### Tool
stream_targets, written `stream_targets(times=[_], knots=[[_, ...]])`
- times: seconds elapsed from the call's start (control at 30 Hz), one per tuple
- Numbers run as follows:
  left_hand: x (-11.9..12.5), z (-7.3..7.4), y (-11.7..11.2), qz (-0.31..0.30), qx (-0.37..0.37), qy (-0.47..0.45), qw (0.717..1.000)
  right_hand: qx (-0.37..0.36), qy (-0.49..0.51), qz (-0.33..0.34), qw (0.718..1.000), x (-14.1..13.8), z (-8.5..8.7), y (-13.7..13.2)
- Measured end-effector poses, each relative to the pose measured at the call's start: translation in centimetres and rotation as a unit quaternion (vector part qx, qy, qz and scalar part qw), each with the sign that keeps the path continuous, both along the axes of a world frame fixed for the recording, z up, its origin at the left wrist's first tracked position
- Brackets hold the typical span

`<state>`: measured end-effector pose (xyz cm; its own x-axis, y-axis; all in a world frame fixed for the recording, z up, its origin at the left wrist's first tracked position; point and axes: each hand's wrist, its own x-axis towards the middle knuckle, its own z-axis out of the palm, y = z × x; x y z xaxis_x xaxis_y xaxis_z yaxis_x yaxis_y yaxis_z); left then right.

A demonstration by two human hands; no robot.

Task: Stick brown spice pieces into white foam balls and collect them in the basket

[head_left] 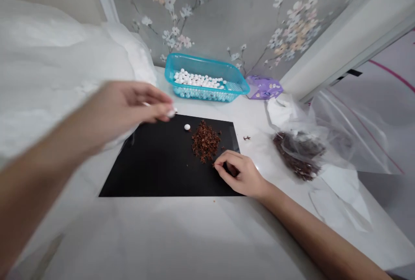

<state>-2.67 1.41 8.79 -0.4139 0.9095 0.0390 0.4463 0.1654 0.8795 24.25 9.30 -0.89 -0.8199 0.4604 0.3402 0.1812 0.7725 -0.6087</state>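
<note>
My left hand (138,100), blurred by motion, is raised over the back left of a black mat (155,163). Its fingertips pinch a small white ball (171,113). A single white ball (187,127) lies on the mat beside a heap of small reddish-brown plastic-looking pieces (205,141). At the mat's right edge rests my right hand (241,172), thumb and forefinger pinched together near the heap's front. A tiny brown speck shows at those fingertips, too small to name.
Behind the mat stands a teal basket (207,62) of many white balls, with a purple packet (264,87) beside it. On the right lies a clear plastic bag (301,152) of brown pieces. A loose brown piece (247,138) sits near the mat. White sheeting (65,51) bulges at left.
</note>
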Motion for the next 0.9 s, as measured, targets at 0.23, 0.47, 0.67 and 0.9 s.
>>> stream_targets(times=[0.23, 0.47, 0.67, 0.9], knots=[[9.0, -7.6, 0.6, -0.144, -0.007, -0.266, 0.953, 0.050, 0.113, -0.125, 0.984, 0.0, -0.3, -0.1], [9.8, -8.4, -0.1, -0.187, -0.023, -0.235, 0.953, 0.129, 0.163, -0.127, 0.970, -0.1, -0.1, -0.3], [10.1, -8.2, 0.0, -0.165, -0.059, -0.249, 0.952, 0.227, 0.166, -0.090, 0.956, 0.0, -0.1, -0.5], [10.1, -8.3, -0.1, -0.156, -0.046, -0.272, 0.949, 0.279, 0.147, -0.050, 0.948, 0.2, -0.4, -0.3]])
